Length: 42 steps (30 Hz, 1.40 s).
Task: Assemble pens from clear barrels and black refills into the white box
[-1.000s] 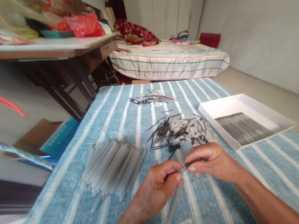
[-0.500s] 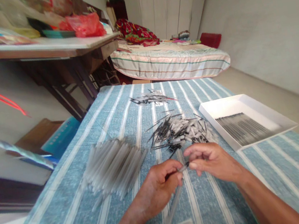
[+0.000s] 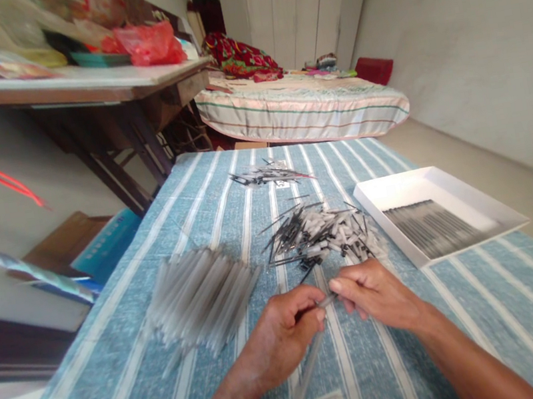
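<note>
My left hand (image 3: 288, 334) is closed, pinching a slim translucent pen (image 3: 312, 359) between thumb and fingers near its upper end. The pen slants down toward the table's near side. My right hand (image 3: 377, 293) is closed too, its thumb and forefinger pressed on the dark tip of the same pen, so that tip is mostly hidden. Just beyond my hands lies a loose heap of small black and clear pen parts (image 3: 325, 234). To the left of my left hand is a stack of translucent grey tubes (image 3: 206, 297), blurred.
A white open box (image 3: 466, 184) at the right holds a row of dark-tipped pens (image 3: 430, 227). Farther back lies a small pile of thin dark pieces (image 3: 270, 173). Everything rests on a blue striped tablecloth (image 3: 137, 375). A cluttered table (image 3: 126, 80) and a bed (image 3: 302, 103) stand beyond.
My right thumb and fingers have closed onto the pen's dark tip, where they were looser before. My left hand keeps its hold in the same place.
</note>
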### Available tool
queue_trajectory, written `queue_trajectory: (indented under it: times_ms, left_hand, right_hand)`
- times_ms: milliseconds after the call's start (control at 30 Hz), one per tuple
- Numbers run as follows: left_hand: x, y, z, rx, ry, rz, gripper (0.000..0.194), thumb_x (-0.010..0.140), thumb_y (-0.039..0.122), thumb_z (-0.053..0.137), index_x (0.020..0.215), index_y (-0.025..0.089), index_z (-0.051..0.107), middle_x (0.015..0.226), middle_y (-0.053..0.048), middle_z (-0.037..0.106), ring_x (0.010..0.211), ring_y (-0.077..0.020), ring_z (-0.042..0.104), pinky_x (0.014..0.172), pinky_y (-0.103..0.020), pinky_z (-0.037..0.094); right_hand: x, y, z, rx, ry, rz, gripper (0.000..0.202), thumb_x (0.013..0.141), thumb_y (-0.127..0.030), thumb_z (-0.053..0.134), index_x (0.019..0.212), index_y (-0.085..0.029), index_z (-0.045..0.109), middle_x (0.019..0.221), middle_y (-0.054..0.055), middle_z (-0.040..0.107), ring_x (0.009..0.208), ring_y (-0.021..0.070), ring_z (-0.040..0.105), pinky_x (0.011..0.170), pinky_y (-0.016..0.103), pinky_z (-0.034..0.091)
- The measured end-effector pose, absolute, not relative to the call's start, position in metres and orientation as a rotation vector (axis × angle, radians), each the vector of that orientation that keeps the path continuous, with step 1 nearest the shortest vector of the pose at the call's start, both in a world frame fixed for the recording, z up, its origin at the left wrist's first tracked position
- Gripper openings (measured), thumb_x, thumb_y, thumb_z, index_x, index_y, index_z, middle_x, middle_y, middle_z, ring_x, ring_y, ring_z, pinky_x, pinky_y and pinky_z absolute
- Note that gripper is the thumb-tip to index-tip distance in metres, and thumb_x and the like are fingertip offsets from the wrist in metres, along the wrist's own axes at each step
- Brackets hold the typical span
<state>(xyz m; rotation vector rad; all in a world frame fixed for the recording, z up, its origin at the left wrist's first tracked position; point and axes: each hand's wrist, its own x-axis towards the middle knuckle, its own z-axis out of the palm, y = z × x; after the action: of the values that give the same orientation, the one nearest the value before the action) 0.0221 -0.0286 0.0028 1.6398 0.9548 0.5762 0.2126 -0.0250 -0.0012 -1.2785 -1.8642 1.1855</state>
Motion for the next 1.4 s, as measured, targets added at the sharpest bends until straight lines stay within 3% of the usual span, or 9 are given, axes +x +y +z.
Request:
queue_trajectory:
  times_ms: [133, 267, 400, 533, 667, 800, 900, 1067, 1400]
  left_hand:
    - [0.023, -0.029, 0.003, 1.623, 0.957, 0.577, 0.012, 0.081, 0.018, 0.045, 0.076, 0.017, 0.056, 0.062, 0.005, 0.047, 0.058, -0.0101, 0.041, 0.055, -0.021, 0.032]
    - [0.023, -0.029, 0.001, 1.654, 0.951, 0.579, 0.012, 0.081, 0.019, 0.045, 0.079, 0.017, 0.057, 0.062, 0.004, 0.047, 0.059, -0.0106, 0.041, 0.055, -0.022, 0.032]
    - [0.023, -0.029, 0.0, 1.657, 0.954, 0.574, 0.012, 0.081, 0.018, 0.044, 0.077, 0.016, 0.056, 0.063, 0.004, 0.047, 0.06, -0.0108, 0.042, 0.056, -0.022, 0.032]
    - [0.024, -0.029, 0.0, 1.673, 0.96, 0.57, 0.013, 0.081, 0.018, 0.044, 0.079, 0.016, 0.057, 0.063, 0.004, 0.047, 0.06, -0.0105, 0.042, 0.056, -0.022, 0.032]
    - [0.025, -0.029, 0.001, 1.679, 0.971, 0.58, 0.013, 0.081, 0.018, 0.045, 0.077, 0.016, 0.057, 0.062, 0.005, 0.046, 0.058, -0.0102, 0.041, 0.054, -0.021, 0.032]
    - [0.025, -0.029, 0.002, 1.695, 0.98, 0.582, 0.015, 0.08, 0.02, 0.046, 0.079, 0.016, 0.06, 0.061, 0.004, 0.048, 0.058, -0.0105, 0.042, 0.053, -0.02, 0.033]
    - [0.024, -0.029, -0.001, 1.716, 0.969, 0.576, 0.016, 0.082, 0.021, 0.044, 0.081, 0.017, 0.06, 0.062, 0.004, 0.05, 0.058, -0.011, 0.043, 0.053, -0.02, 0.033]
    - [0.024, -0.03, -0.006, 1.815, 1.022, 0.598, 0.015, 0.082, 0.021, 0.045, 0.081, 0.017, 0.06, 0.061, 0.005, 0.048, 0.056, -0.0103, 0.042, 0.053, -0.02, 0.033]
    - [0.025, -0.028, -0.007, 2.157, 1.144, 0.709, 0.015, 0.082, 0.02, 0.048, 0.089, 0.02, 0.061, 0.078, -0.001, 0.062, 0.072, -0.0159, 0.058, 0.066, -0.024, 0.043]
  right_hand:
    - [0.213, -0.025, -0.002, -1.223, -1.838, 1.242, 0.028, 0.083, -0.04, 0.052, 0.071, -0.016, 0.057, 0.054, -0.004, 0.053, 0.043, 0.0072, 0.05, 0.043, 0.018, 0.037]
    - [0.212, -0.026, -0.003, -1.3, -1.847, 1.18, 0.044, 0.086, -0.044, 0.045, 0.053, -0.015, 0.05, 0.045, -0.004, 0.048, 0.037, 0.006, 0.045, 0.04, 0.018, 0.034]
    - [0.212, -0.027, -0.005, -1.251, -1.797, 1.247, 0.03, 0.082, -0.042, 0.052, 0.069, -0.015, 0.056, 0.054, -0.003, 0.054, 0.042, 0.0073, 0.05, 0.043, 0.018, 0.038]
    - [0.212, -0.027, -0.006, -1.329, -1.801, 1.218, 0.044, 0.086, -0.045, 0.043, 0.055, -0.016, 0.05, 0.045, -0.003, 0.05, 0.036, 0.0065, 0.045, 0.039, 0.018, 0.035]
    - [0.212, -0.028, -0.007, -1.299, -1.797, 1.25, 0.033, 0.082, -0.044, 0.051, 0.065, -0.016, 0.055, 0.052, -0.004, 0.053, 0.04, 0.0069, 0.049, 0.04, 0.017, 0.037]
    - [0.211, -0.03, -0.008, -1.341, -1.79, 1.255, 0.044, 0.086, -0.046, 0.044, 0.055, -0.016, 0.05, 0.046, -0.004, 0.05, 0.036, 0.0061, 0.046, 0.038, 0.017, 0.034]
    - [0.211, -0.03, -0.008, -1.288, -1.764, 1.262, 0.037, 0.085, -0.044, 0.047, 0.062, -0.016, 0.053, 0.052, -0.003, 0.054, 0.04, 0.0066, 0.049, 0.041, 0.017, 0.038]
    - [0.21, -0.03, -0.011, -1.326, -1.746, 1.282, 0.043, 0.086, -0.045, 0.044, 0.055, -0.016, 0.049, 0.047, -0.004, 0.052, 0.036, 0.0057, 0.047, 0.038, 0.017, 0.035]
    - [0.198, -0.028, -0.016, -1.367, -1.592, 1.331, 0.039, 0.084, -0.044, 0.046, 0.055, -0.017, 0.042, 0.044, -0.006, 0.05, 0.03, 0.0039, 0.042, 0.032, 0.015, 0.028]
